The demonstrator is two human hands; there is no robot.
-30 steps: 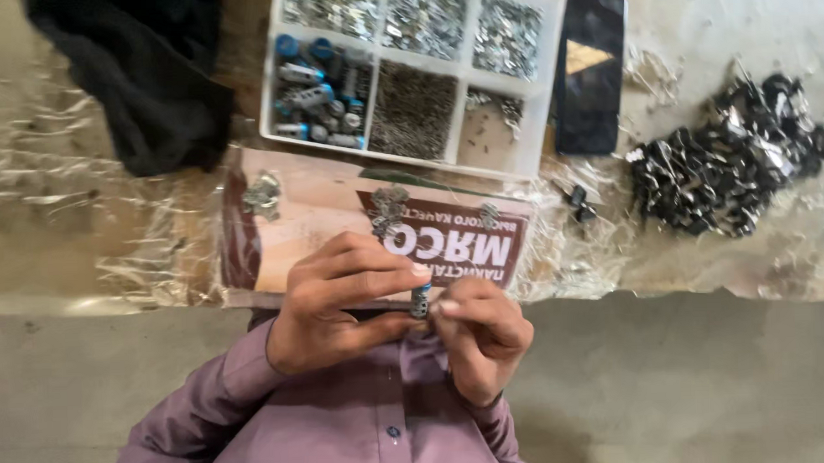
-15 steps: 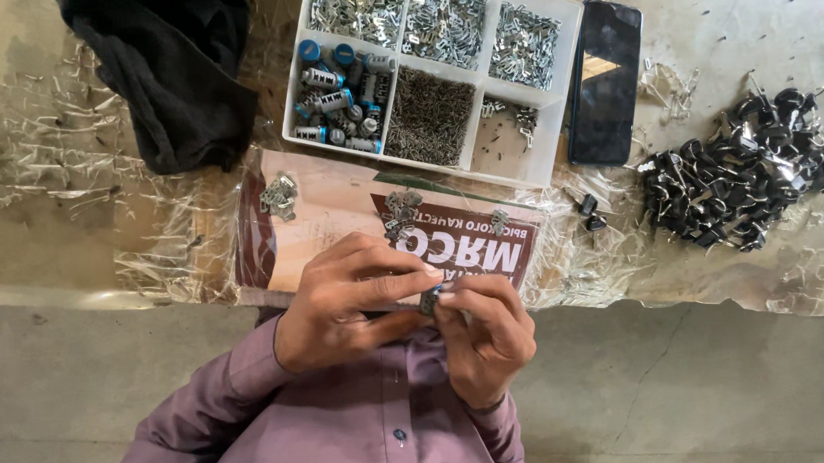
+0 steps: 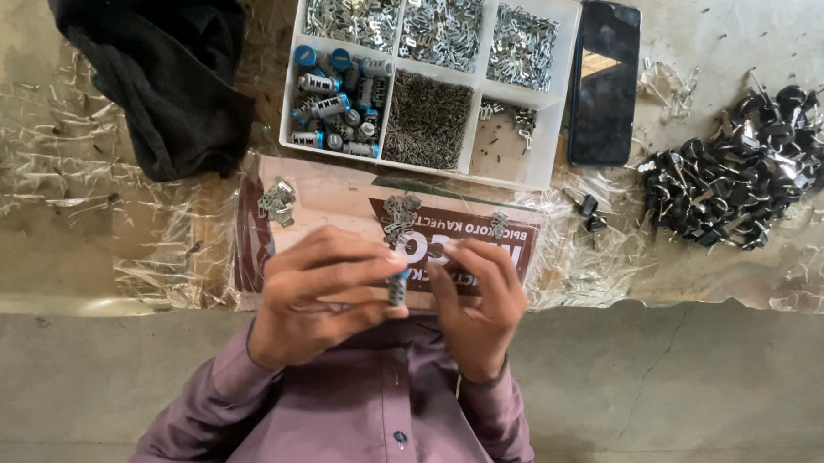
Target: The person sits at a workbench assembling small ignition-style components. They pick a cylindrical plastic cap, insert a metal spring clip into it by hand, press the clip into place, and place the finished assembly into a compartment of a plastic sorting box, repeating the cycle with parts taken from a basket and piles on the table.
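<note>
Plastic-covered bench (image 3: 84,261), parts tray (image 3: 555,153), phone (image 3: 605,80)

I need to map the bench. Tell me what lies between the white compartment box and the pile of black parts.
In the head view, a dark phone lies flat between the white compartment box and the pile of black parts, right beside the box; bare plastic-covered bench follows.

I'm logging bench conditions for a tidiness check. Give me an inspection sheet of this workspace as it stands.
Surface: table covered in wrinkled clear plastic film.
Job's things: small cylinder pinched between both hands; divided parts tray with metal pieces and blue-capped cylinders.
Clutter: black cloth, dark phone, pile of black parts, printed cardboard with small metal heaps.
Hands: left hand and right hand both grip the cylinder.
Cables: nothing seen.
Surroundings: concrete floor; purple shirt sleeves.
</note>
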